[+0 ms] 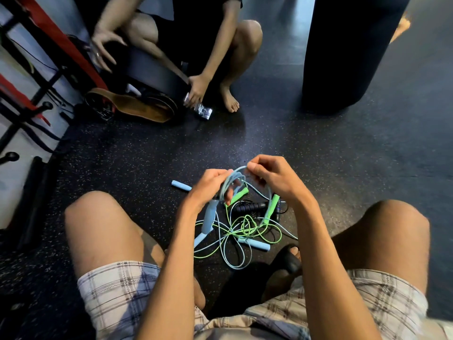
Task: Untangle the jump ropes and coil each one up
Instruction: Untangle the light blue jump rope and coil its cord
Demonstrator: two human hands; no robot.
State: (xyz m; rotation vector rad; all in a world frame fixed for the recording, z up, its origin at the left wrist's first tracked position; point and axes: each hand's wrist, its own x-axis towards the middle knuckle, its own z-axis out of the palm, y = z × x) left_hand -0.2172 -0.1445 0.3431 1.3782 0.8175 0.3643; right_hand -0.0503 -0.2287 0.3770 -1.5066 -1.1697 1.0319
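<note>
Two hands work above the tangle: the left hand [208, 185] clamps a small bundle of blue rope [234, 179] loops so they cannot spring apart, while the right hand [274, 179] pinches the top of the loop, likely guiding on the next turn. One blue handle [209, 217] hangs just below the left hand. Near the knees, on the floor [137, 155], the green rope [245, 228], more blue cord and a black rope [250, 207] lie crossed, not yet separated. Another blue handle [181, 185] lies to the left
</note>
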